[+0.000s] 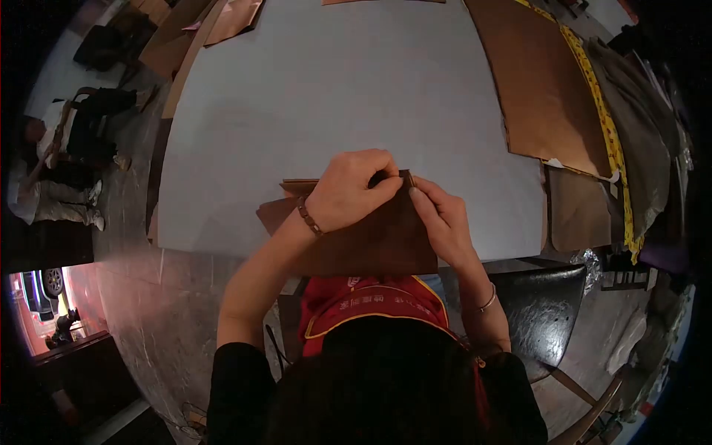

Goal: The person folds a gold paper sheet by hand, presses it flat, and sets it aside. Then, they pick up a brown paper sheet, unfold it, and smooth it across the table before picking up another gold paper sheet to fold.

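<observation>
Head view: the left hand [345,191] is curled, and its thumb and first fingers are closed on the far edge of the brown sheet [371,245], close to the sheet's far right corner. The right hand [443,222] meets it there, its fingertips nipping the same edge, so both hands pinch almost one spot and touch each other. A bracelet [310,219] is on the left wrist.

The brown sheet lies at the near edge of the worktop [334,89], about the middle of that edge, and its lower part seems to reach over it toward the red apron [371,297]. A second brown layer shows under the left hand; whether it is a fold or a separate piece, I cannot tell.

I judge the sheet thin, light and bendable, perhaps leather or stiff paper, not fragile and not slippery. It is best taken at an edge near the corners, because a hold in the middle would let it sag.

Near the far right corner of the worktop lie a large brown sheet [541,81] and a yellow tape measure [604,126]. A black chair [541,311] stands beside the near right corner.
</observation>
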### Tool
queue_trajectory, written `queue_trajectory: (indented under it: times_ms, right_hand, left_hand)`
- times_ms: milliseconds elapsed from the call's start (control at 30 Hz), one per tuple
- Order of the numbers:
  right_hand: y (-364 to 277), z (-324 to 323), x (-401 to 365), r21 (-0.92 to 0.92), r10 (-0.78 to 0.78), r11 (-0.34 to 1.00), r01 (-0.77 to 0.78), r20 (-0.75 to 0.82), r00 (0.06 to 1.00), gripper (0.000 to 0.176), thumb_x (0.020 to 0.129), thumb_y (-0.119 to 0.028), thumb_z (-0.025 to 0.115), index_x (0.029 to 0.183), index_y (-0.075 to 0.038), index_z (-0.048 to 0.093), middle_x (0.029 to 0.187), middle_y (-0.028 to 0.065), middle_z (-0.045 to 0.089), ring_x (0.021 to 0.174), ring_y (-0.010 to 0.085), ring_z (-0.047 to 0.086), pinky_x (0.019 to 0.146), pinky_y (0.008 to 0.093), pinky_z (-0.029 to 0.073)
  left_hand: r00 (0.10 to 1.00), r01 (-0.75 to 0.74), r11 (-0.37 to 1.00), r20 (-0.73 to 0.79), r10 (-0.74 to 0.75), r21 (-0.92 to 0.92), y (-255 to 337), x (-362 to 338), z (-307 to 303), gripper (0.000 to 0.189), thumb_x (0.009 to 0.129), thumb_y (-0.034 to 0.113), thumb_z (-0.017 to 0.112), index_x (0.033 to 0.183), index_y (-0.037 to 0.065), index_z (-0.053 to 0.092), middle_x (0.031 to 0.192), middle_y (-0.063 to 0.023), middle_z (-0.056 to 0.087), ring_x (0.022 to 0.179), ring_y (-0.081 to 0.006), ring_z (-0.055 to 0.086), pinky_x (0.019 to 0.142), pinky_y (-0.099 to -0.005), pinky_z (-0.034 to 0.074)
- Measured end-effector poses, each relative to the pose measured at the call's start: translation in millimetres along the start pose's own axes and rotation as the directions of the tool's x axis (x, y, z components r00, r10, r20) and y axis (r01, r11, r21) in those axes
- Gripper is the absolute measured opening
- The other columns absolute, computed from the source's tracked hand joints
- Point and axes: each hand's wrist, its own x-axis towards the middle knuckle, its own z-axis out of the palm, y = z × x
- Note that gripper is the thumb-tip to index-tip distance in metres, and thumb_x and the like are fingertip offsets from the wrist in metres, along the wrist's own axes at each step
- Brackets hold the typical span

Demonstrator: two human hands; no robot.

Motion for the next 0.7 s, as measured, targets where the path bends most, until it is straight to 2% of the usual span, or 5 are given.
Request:
queue_trajectory:
  times_ms: [133,233,333,500,700]
  right_hand:
    - [1.0,0.8,-1.1,0.028,-0.003,1.0,0.003,-0.025,1.0,0.031,0.096,-0.019,0.052,0.119,0.001,0.059,0.073,0.0068,0.06,0.067,0.0091,0.052,0.062,0.025,0.044]
    - [-1.6,-0.4,-1.1,0.015,0.055,0.998,-0.055,-0.024,0.998,0.029,0.096,-0.019,0.052,0.114,0.002,0.06,0.072,0.0061,0.06,0.068,0.0085,0.052,0.062,0.0249,0.044]
    - [-0.5,-0.5,0.2,0.06,0.054,0.997,-0.053,-0.019,0.998,0.026,0.096,-0.019,0.052,0.108,0.003,0.06,0.075,0.0044,0.062,0.07,0.0072,0.052,0.062,0.0239,0.043]
    - [4.8,-0.2,0.3,0.225,0.049,0.974,-0.039,-0.039,0.998,0.023,0.096,-0.017,0.054,0.105,0.002,0.062,0.08,-0.0006,0.061,0.075,0.0052,0.051,0.066,0.0215,0.043]
    - [7.3,0.5,-1.6,0.211,0.046,0.977,-0.037,-0.037,0.998,0.021,0.096,-0.017,0.054,0.104,0.001,0.062,0.081,-0.0012,0.061,0.076,0.0045,0.051,0.067,0.0212,0.043]
  left_hand:
    - [0.999,0.033,0.999,0.027,-0.033,-0.003,1.4,-0.6,2.3,0.015,0.084,0.012,0.063,0.083,-0.003,0.058,0.067,-0.007,0.058,0.062,-0.0096,0.05,0.057,-0.0267,0.043]
    - [0.996,0.066,0.998,0.058,-0.066,-0.003,3.8,-1.7,4.1,0.015,0.084,0.011,0.062,0.083,-0.003,0.058,0.067,-0.007,0.058,0.062,-0.01,0.05,0.057,-0.0266,0.044]
    - [0.999,0.02,1.0,0.039,-0.02,0.001,2.7,-3.7,9.3,0.015,0.085,0.011,0.062,0.084,-0.003,0.058,0.067,-0.0071,0.058,0.061,-0.0101,0.05,0.056,-0.0265,0.043]
    - [0.999,0.042,0.998,0.035,-0.041,-0.038,6.1,-7.0,8.9,0.015,0.085,0.013,0.063,0.085,-0.002,0.059,0.066,-0.0062,0.058,0.061,-0.0094,0.05,0.055,-0.0262,0.042]
    - [0.996,0.078,0.996,0.05,-0.075,-0.049,5.7,-5.9,8.3,0.015,0.086,0.013,0.063,0.085,-0.001,0.059,0.066,-0.005,0.057,0.06,-0.0089,0.049,0.054,-0.0262,0.041]
